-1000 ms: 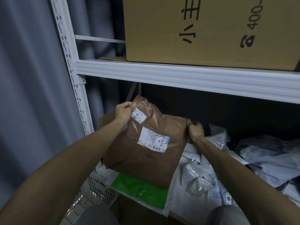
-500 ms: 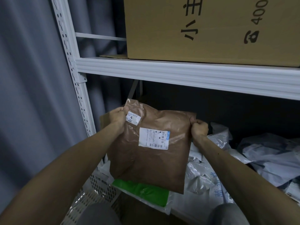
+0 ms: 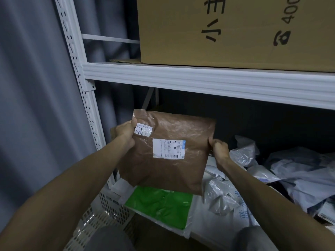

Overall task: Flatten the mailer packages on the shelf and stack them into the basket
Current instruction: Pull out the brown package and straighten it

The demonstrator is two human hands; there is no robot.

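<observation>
Head view: you are holding the brown mailer (image 3: 163, 171) up in the air, left hand (image 3: 126, 132) gripping its top corner, right hand (image 3: 219, 147) pinching its right edge. The shelf beam (image 3: 199, 80) is sitting above it; the green mailer (image 3: 159, 203) and basket (image 3: 108, 203) are lying below, with grey mailers (image 3: 299, 169) crowding the right.

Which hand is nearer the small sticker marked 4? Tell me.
Left. The left hand grips the brown mailer right beside the sticker; the right hand pinches the opposite edge, well away.

place: parcel storeroom | cues: metal shelving (image 3: 208, 82); cardboard box (image 3: 235, 29); heaped mailers (image 3: 299, 171)
</observation>
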